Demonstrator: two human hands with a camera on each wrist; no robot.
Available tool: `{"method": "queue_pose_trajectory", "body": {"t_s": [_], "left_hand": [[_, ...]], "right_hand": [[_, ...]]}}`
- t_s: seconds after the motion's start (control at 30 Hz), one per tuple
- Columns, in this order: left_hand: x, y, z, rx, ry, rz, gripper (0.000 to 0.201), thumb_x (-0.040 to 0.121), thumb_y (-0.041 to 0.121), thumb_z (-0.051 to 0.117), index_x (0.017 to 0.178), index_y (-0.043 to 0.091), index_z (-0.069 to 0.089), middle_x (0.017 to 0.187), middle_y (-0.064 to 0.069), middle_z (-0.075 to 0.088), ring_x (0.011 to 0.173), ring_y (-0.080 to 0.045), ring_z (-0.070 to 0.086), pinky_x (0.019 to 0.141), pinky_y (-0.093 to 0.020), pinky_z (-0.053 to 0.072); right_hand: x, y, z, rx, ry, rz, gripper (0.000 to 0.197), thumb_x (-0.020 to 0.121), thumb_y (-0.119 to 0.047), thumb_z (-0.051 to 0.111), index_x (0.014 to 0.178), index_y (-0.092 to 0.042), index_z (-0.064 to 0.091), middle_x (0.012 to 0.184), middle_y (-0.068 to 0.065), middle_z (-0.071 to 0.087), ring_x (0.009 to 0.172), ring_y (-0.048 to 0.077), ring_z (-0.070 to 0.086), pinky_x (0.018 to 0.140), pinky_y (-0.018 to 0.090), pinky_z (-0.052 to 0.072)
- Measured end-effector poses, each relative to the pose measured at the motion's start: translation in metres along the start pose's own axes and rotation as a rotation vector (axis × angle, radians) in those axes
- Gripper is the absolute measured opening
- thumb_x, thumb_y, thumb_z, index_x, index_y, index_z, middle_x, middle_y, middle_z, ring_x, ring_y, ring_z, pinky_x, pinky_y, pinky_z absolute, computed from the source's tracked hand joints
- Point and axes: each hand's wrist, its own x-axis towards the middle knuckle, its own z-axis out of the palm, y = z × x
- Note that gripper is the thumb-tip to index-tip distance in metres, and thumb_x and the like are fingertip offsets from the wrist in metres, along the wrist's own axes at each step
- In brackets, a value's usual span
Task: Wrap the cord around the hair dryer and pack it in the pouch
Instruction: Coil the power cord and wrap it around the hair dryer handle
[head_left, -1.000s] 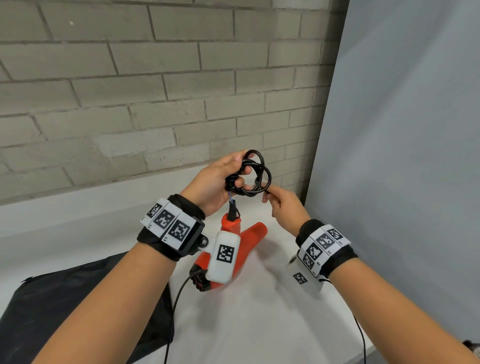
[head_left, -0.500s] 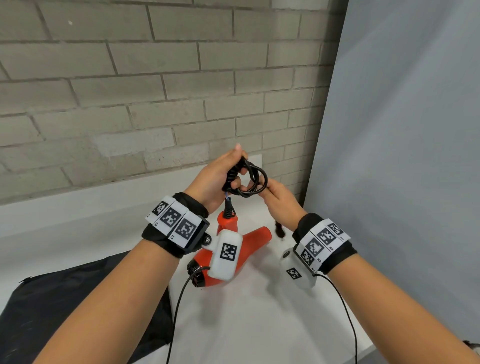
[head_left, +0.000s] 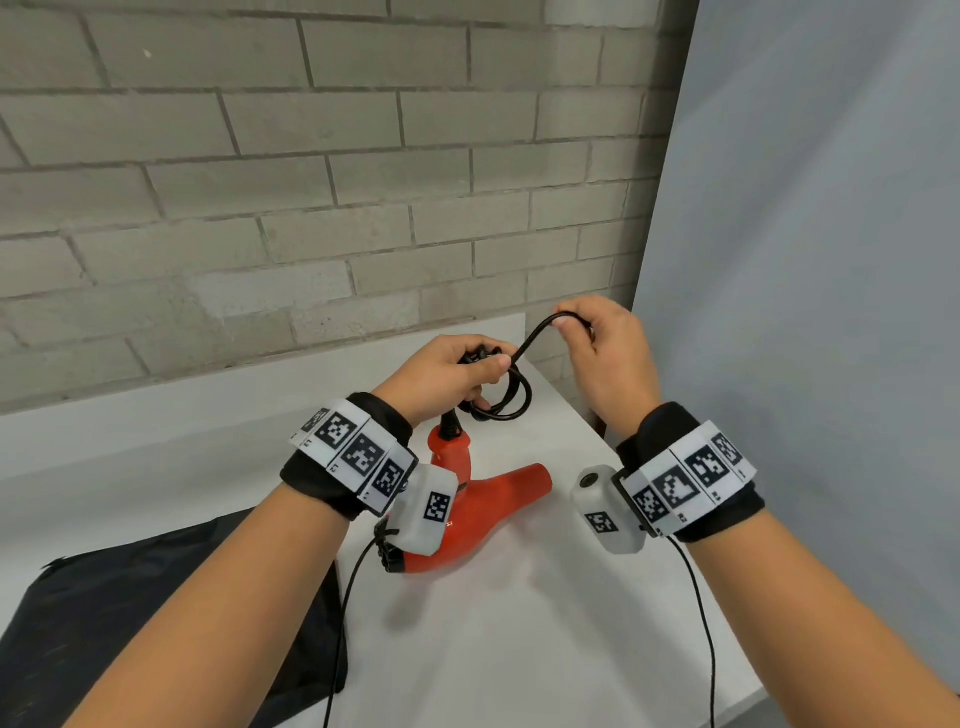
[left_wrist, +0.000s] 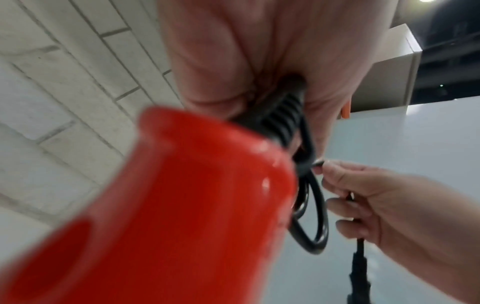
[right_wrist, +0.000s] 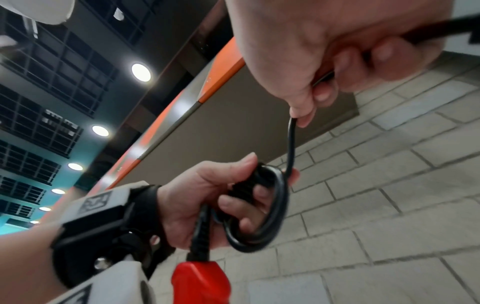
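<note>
The red hair dryer (head_left: 485, 501) hangs handle-up under my left hand (head_left: 483, 369), low over the white table (head_left: 519, 649). That hand grips a small coil of the black cord (head_left: 511, 402) just above the ribbed strain relief (left_wrist: 280, 119). My right hand (head_left: 571, 325), higher and to the right, pinches a strand of cord that rises from the coil. In the left wrist view the cord runs on through the right hand's fingers (left_wrist: 345, 205) and the plug (left_wrist: 359, 265) dangles below them. The black pouch (head_left: 156, 597) lies flat at the lower left.
A brick wall (head_left: 311, 208) stands close behind the table and a grey panel (head_left: 805, 260) closes off the right side. The table's front right edge (head_left: 748, 699) is near my right forearm. Thin black camera cables (head_left: 701, 597) hang from both wrists.
My right hand has risen up and to the right, away from the left hand, drawing a strand of cord out of the coil. The left hand keeps hold of the coil.
</note>
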Motion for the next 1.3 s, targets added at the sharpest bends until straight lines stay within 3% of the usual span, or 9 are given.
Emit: {"method": "queue_pose_trajectory", "body": {"t_s": [0.13,0.23,0.43,0.63,0.8,0.93,1.0,1.13,1.3], "left_hand": [[0.000,-0.002,-0.001,0.030,-0.044,-0.003,0.027,0.091,0.016,0.050,0.117,0.015,0.057,0.082,0.004,0.057,0.046,0.003,0.051,0.077,-0.034,0.053],[0.000,-0.002,0.001,0.070,-0.024,0.024,0.029,0.091,0.019,0.050,0.120,0.019,0.057,0.098,-0.003,0.061,0.049,0.001,0.049,0.064,-0.020,0.053],[-0.001,-0.004,0.005,-0.035,0.088,0.040,0.017,0.092,0.018,0.049,0.101,0.018,0.064,0.071,0.005,0.049,0.045,-0.006,0.038,0.049,-0.015,0.048],[0.002,-0.007,-0.001,-0.215,0.210,0.016,0.016,0.093,0.015,0.045,0.102,0.013,0.058,0.076,0.004,0.050,0.051,-0.011,0.033,0.051,-0.017,0.052],[0.004,-0.011,-0.001,-0.289,0.268,0.007,0.016,0.093,0.014,0.045,0.104,0.012,0.056,0.079,0.002,0.049,0.047,-0.004,0.042,0.051,-0.018,0.053],[0.003,-0.012,0.000,-0.378,0.264,0.003,0.018,0.094,0.014,0.044,0.105,0.009,0.057,0.083,0.002,0.051,0.060,-0.009,0.044,0.049,-0.017,0.051],[0.004,-0.011,0.000,-0.402,0.274,0.006,0.016,0.094,0.014,0.044,0.101,0.010,0.058,0.082,0.002,0.050,0.063,-0.010,0.044,0.049,-0.016,0.050],[0.005,-0.008,0.001,-0.422,0.259,-0.002,0.018,0.094,0.014,0.043,0.086,0.019,0.058,0.082,0.003,0.050,0.065,-0.010,0.046,0.050,-0.016,0.050],[0.006,-0.007,0.002,-0.401,0.260,-0.015,0.016,0.093,0.017,0.046,0.086,0.020,0.059,0.084,0.003,0.053,0.069,-0.011,0.050,0.051,-0.016,0.050]], "right_hand": [[-0.006,-0.016,-0.003,-0.032,0.055,-0.084,0.018,0.090,-0.012,0.050,0.092,-0.010,0.068,0.089,0.005,0.066,0.082,0.016,0.057,0.075,0.030,0.046],[-0.008,-0.023,-0.003,-0.008,0.061,-0.117,0.017,0.089,-0.012,0.051,0.090,-0.010,0.068,0.086,0.004,0.065,0.079,0.014,0.056,0.072,0.028,0.045],[-0.008,-0.016,-0.003,0.090,0.024,-0.161,0.016,0.089,-0.016,0.052,0.090,-0.011,0.068,0.082,0.000,0.060,0.073,0.009,0.052,0.068,0.018,0.041],[-0.015,0.017,0.000,0.065,-0.195,-0.048,0.015,0.092,-0.014,0.049,0.093,-0.010,0.064,0.064,-0.016,0.049,0.059,-0.002,0.049,0.056,0.011,0.037],[-0.028,0.044,0.010,-0.087,-0.425,0.063,0.014,0.090,-0.004,0.048,0.091,-0.006,0.062,0.080,-0.002,0.055,0.068,0.004,0.047,0.070,0.018,0.037],[-0.027,0.042,0.010,-0.081,-0.476,0.111,0.012,0.092,-0.010,0.049,0.089,-0.008,0.060,0.084,0.001,0.053,0.063,0.006,0.047,0.060,0.012,0.038],[-0.024,0.032,0.007,0.000,-0.439,0.120,0.010,0.091,-0.010,0.049,0.086,-0.012,0.057,0.080,0.001,0.056,0.063,0.010,0.052,0.059,0.011,0.042],[-0.016,0.009,0.002,0.213,-0.182,0.096,0.011,0.089,-0.008,0.051,0.082,-0.016,0.055,0.071,-0.007,0.057,0.066,0.015,0.054,0.065,0.031,0.050],[-0.013,-0.018,-0.002,0.454,-0.051,-0.023,0.025,0.088,-0.004,0.052,0.081,-0.028,0.055,0.078,-0.007,0.057,0.067,0.012,0.057,0.061,0.023,0.053]]}}
